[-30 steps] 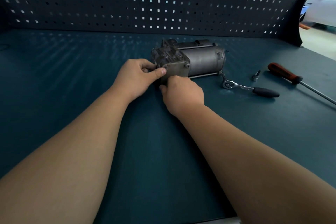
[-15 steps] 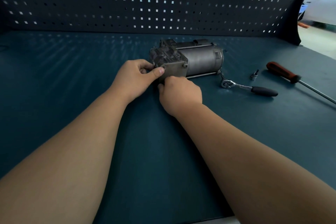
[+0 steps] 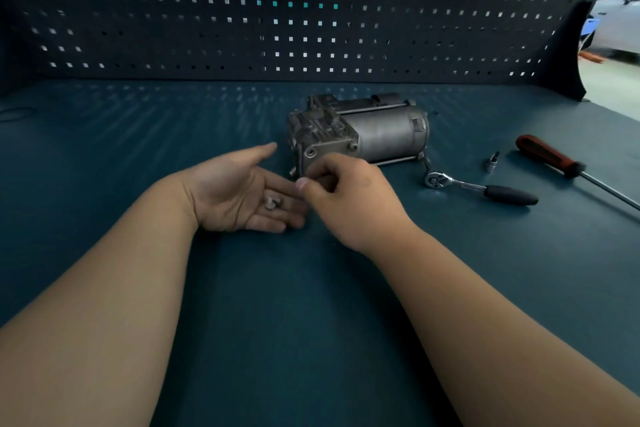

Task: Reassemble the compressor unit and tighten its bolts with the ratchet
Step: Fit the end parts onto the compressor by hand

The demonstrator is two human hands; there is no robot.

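Observation:
The grey compressor unit (image 3: 360,135) lies on its side on the teal bench, its square end plate facing me. My left hand (image 3: 242,191) lies palm up on the bench just left of it, fingers straight, with small bolts (image 3: 273,203) resting on the fingers. My right hand (image 3: 346,198) hovers in front of the end plate with curled fingers, thumb and fingertips together over the left fingers; whether it pinches a bolt is hidden. The ratchet (image 3: 481,188) lies on the bench right of the compressor.
A small socket bit (image 3: 492,163) stands right of the ratchet head. A red-handled screwdriver (image 3: 554,159) lies at the far right. A dark pegboard wall (image 3: 277,10) closes the back of the bench (image 3: 104,149).
My left hand left the compressor's end plate and turned palm up, showing bolts. My right hand drew back from the plate toward the left fingers.

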